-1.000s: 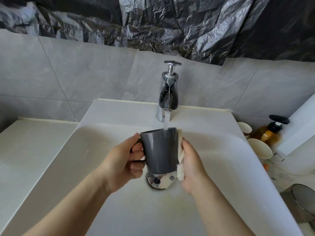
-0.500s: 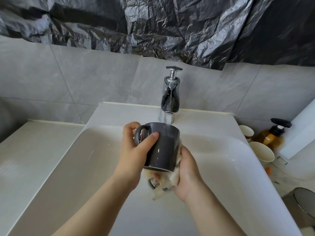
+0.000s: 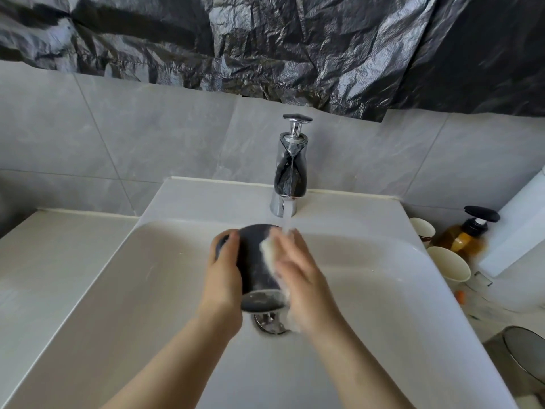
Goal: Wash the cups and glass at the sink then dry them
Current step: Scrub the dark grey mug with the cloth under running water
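A dark grey mug (image 3: 257, 270) is held over the white sink basin (image 3: 383, 305), tipped so its base faces me and its mouth points toward the wall. My left hand (image 3: 222, 278) grips its left side near the handle. My right hand (image 3: 300, 278) presses a pale sponge (image 3: 269, 252) against the mug's right side; the hand is motion-blurred. Water runs from the chrome tap (image 3: 290, 172) onto my right fingers. Two pale cups (image 3: 448, 264) (image 3: 422, 230) stand on the counter at the right.
The drain (image 3: 269, 323) sits just below the mug. An amber pump bottle (image 3: 466, 234) and a white paper roll (image 3: 519, 231) stand right of the cups. A metal strainer (image 3: 528, 352) lies at the lower right. A pale counter (image 3: 53, 261) extends left.
The mug has been turned from upright to base toward me. My right hand with the sponge has moved from under the mug to its right side, under the running water.
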The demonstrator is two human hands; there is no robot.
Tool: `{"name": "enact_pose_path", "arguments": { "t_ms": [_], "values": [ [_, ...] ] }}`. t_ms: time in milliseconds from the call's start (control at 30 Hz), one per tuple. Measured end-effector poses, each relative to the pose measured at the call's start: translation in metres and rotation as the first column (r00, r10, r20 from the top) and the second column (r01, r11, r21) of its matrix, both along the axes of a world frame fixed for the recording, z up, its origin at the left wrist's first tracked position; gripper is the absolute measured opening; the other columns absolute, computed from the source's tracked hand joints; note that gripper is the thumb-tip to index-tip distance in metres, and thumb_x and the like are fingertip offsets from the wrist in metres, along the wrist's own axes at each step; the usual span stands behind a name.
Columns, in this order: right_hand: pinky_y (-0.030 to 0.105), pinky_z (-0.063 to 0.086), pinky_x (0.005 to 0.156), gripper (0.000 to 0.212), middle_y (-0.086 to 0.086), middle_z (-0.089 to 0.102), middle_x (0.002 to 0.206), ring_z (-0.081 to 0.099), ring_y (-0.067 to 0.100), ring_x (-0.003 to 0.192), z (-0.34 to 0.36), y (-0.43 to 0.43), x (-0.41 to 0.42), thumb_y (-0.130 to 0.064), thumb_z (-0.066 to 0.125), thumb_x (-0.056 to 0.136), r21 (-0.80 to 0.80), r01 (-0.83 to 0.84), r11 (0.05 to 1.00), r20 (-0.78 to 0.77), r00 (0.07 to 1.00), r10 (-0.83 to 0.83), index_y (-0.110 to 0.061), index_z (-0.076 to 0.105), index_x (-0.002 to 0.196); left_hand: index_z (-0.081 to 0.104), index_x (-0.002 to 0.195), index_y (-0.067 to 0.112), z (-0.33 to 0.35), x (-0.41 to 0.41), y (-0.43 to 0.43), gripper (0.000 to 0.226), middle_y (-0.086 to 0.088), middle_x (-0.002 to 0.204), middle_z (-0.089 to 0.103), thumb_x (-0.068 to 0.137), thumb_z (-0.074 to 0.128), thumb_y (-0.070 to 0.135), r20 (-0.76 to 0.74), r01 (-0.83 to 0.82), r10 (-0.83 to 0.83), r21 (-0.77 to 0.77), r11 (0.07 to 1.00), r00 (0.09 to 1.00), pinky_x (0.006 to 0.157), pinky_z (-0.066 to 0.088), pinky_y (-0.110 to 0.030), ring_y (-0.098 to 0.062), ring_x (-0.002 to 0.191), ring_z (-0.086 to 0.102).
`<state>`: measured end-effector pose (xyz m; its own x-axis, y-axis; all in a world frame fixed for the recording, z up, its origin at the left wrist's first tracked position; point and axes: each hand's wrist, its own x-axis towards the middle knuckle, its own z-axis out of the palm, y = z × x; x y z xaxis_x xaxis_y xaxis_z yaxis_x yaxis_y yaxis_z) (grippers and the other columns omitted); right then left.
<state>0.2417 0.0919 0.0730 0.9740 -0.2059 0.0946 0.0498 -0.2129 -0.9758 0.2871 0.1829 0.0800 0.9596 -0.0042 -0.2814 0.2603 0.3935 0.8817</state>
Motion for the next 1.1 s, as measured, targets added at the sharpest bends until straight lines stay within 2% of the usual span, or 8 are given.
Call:
{"name": "enact_pose_path", "arguments": {
  "t_ms": [100, 233, 433, 567, 767, 900, 967, 1100],
  "values": [
    [-0.001, 0.028, 0.089, 0.039, -0.036, 0.028, 0.134, 0.035, -0.024, 0.114, 0.005, 0.007, -0.002, -0.031, 0.052, 0.090, -0.181, -0.077, 0.980, -0.012, 0.997, 0.076, -0.061, 0.043, 0.114, 0.059, 0.085, 0.028, 0.001, 0.005, 0.011, 0.018, -0.001, 0.080, 0.065, 0.099, 0.047, 0.027, 0.020, 0.011, -0.011, 0.016, 1.000, 1.000, 0.067, 0.048, -0.030, -0.016, 0.072, 0.061],
    [0.019, 0.032, 0.099, 0.041, -0.016, 0.043, 0.145, 0.042, 0.007, 0.130, 0.009, -0.012, 0.010, -0.042, 0.037, 0.098, -0.218, 0.129, 0.967, -0.159, 0.973, -0.165, -0.043, 0.038, 0.139, 0.060, 0.085, 0.028, -0.003, -0.004, 0.007, 0.017, -0.001, 0.083, 0.061, 0.098, 0.050, 0.022, 0.078, 0.142, -0.163, 0.226, 0.964, 0.984, 0.067, 0.045, -0.028, -0.015, 0.077, 0.056],
    [0.018, 0.013, 0.111, 0.050, -0.024, -0.007, 0.150, -0.003, -0.008, 0.138, 0.008, 0.001, -0.007, -0.027, 0.037, 0.101, -0.251, -0.123, 0.960, -0.187, 0.979, 0.077, -0.048, 0.021, 0.144, 0.062, 0.094, 0.022, -0.003, -0.003, 0.006, 0.016, 0.003, 0.087, 0.063, 0.098, 0.048, 0.026, 0.089, 0.090, -0.109, 0.195, 0.977, 0.990, 0.072, 0.045, -0.024, -0.012, 0.082, 0.057],
    [0.025, 0.038, 0.104, 0.028, -0.018, 0.050, 0.135, 0.047, 0.001, 0.123, 0.011, -0.019, 0.004, -0.032, 0.045, 0.098, 0.113, 0.059, 0.992, -0.178, 0.983, -0.038, -0.041, 0.055, 0.123, 0.059, 0.086, 0.028, -0.003, -0.006, 0.008, 0.016, 0.007, 0.079, 0.059, 0.098, 0.048, 0.027, 0.172, 0.113, -0.169, 0.295, 0.949, 0.970, 0.063, 0.041, -0.017, -0.008, 0.072, 0.052],
    [0.033, 0.024, 0.115, 0.053, -0.002, 0.011, 0.159, 0.008, 0.016, 0.147, -0.011, 0.014, -0.003, -0.045, 0.021, 0.094, -0.573, 0.066, 0.817, 0.048, 0.998, -0.048, -0.036, 0.032, 0.145, 0.059, 0.088, 0.026, -0.006, -0.008, 0.004, 0.015, 0.007, 0.077, 0.064, 0.097, 0.049, 0.023, 0.155, 0.099, -0.140, 0.245, 0.964, 0.978, 0.072, 0.047, -0.033, -0.013, 0.076, 0.059],
    [0.043, 0.032, 0.113, 0.059, -0.007, 0.048, 0.137, 0.041, 0.015, 0.131, -0.013, 0.005, 0.019, -0.069, 0.039, 0.078, -0.105, 0.184, 0.977, -0.122, 0.973, -0.196, -0.033, 0.053, 0.123, 0.059, 0.089, 0.025, -0.010, -0.008, 0.004, 0.014, 0.004, 0.082, 0.062, 0.097, 0.049, 0.019, 0.184, 0.118, -0.177, 0.291, 0.949, 0.967, 0.067, 0.045, -0.020, -0.006, 0.074, 0.056],
    [0.043, 0.035, 0.111, 0.071, -0.008, 0.055, 0.131, 0.050, 0.012, 0.122, -0.014, -0.005, 0.022, -0.080, 0.038, 0.071, 0.154, 0.282, 0.947, -0.189, 0.949, -0.252, -0.031, 0.055, 0.120, 0.059, 0.090, 0.026, -0.008, -0.007, 0.003, 0.014, 0.003, 0.085, 0.062, 0.098, 0.049, 0.020, 0.177, 0.115, -0.166, 0.267, 0.957, 0.970, 0.068, 0.045, -0.024, -0.010, 0.077, 0.056],
    [0.014, 0.023, 0.103, 0.051, -0.024, 0.007, 0.152, 0.014, -0.009, 0.137, -0.012, 0.018, -0.007, -0.048, 0.028, 0.097, -0.274, 0.075, 0.959, -0.062, 0.994, -0.095, -0.041, 0.020, 0.147, 0.058, 0.088, 0.030, -0.004, -0.002, 0.006, 0.015, 0.001, 0.090, 0.064, 0.099, 0.047, 0.027, 0.142, 0.051, -0.079, 0.188, 0.981, 0.987, 0.078, 0.049, -0.036, -0.018, 0.084, 0.059]
  ]
}}
